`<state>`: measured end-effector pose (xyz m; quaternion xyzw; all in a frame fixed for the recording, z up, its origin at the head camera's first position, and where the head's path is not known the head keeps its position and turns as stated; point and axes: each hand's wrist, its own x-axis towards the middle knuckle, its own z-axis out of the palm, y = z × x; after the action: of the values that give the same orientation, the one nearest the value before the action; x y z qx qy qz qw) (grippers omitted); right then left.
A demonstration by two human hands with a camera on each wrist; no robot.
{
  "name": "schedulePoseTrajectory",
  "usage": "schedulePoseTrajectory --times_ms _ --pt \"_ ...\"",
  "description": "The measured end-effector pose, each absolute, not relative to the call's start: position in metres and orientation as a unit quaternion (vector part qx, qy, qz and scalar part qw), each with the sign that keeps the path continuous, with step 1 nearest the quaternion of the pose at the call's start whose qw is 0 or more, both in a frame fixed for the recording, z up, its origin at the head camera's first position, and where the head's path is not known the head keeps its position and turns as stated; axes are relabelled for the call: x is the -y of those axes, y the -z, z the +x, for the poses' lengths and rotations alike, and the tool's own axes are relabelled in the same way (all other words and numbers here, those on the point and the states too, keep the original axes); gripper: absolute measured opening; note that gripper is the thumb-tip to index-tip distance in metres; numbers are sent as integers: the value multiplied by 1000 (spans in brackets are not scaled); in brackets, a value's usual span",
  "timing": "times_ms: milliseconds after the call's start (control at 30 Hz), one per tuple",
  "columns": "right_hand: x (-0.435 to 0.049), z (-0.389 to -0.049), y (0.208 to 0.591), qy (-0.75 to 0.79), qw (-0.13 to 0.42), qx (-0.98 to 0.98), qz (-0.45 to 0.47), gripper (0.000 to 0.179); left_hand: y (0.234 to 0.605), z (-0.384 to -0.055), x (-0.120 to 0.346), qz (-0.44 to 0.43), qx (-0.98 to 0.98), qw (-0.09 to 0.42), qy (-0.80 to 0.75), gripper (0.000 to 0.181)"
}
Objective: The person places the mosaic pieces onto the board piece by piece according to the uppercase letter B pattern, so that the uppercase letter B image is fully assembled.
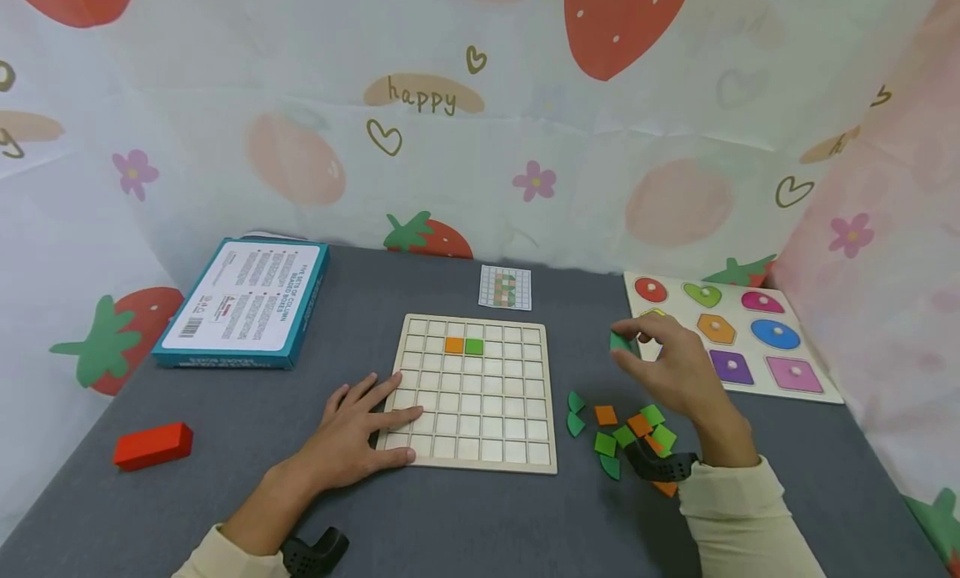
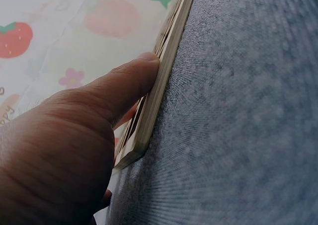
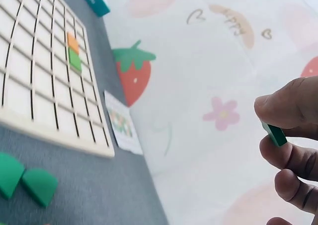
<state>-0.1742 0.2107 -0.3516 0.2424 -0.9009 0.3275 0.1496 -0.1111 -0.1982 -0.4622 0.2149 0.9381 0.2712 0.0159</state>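
Observation:
A pale wooden grid board [image 1: 495, 466] lies flat on the grey table; one orange square tile [image 1: 454, 345] and one green square tile [image 1: 474, 346] sit side by side in its second row. My left hand [image 1: 347, 440] rests with spread, straight fingers on the board's left edge; its thumb touches the rim in the left wrist view. Above the table, right of the board, my right hand [image 1: 671, 369] pinches a dark green tile [image 3: 275, 134] between thumb and fingers. Loose green and orange tiles [image 1: 605, 444] lie below that hand, some hidden by the wrist strap.
A small pattern card [image 1: 506, 288] lies behind the board. On the right is a white shape puzzle board [image 1: 750, 386] with coloured pieces. A blue box [image 1: 240, 303] lies at the back left, and a red block [image 1: 153, 446] at the front left. Cloth walls stand behind.

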Motion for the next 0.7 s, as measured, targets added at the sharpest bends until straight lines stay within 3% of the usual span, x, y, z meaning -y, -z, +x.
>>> schedulePoseTrajectory --times_ms 700 --pt "-156 -196 335 -384 126 876 264 25 460 -109 198 226 -935 8 -273 59"
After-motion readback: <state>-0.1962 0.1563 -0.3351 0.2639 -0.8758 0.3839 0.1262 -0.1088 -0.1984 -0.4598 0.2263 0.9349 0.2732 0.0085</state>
